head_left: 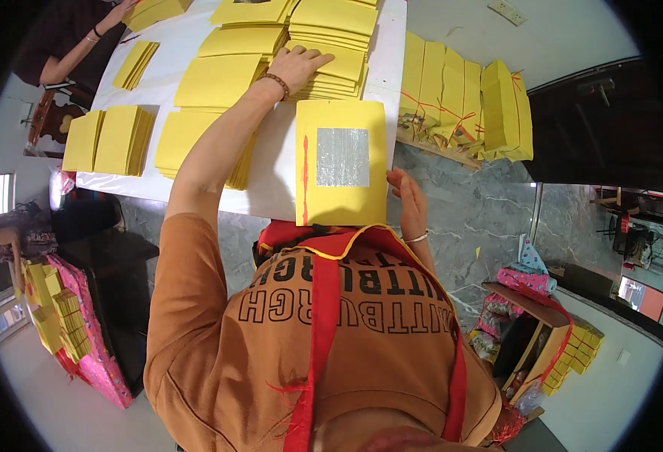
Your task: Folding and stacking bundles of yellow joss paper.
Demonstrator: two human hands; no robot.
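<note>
nearest is the person's orange shirt [218,331] with a red strap [322,316] down the chest. just beyond, a yellow sheet [341,162] with a silver square and a red stripe lies flat at the near edge of the white table [271,181]. the right hand [409,202] rests at the sheet's right edge, fingers loose, as if steadying it. farther off, the left hand [299,65] lies spread, palm down, on a stack of yellow sheets [331,71], gripping nothing. tied yellow bundles [467,102] lean at the right; another person's arm [94,34] shows far left.
</note>
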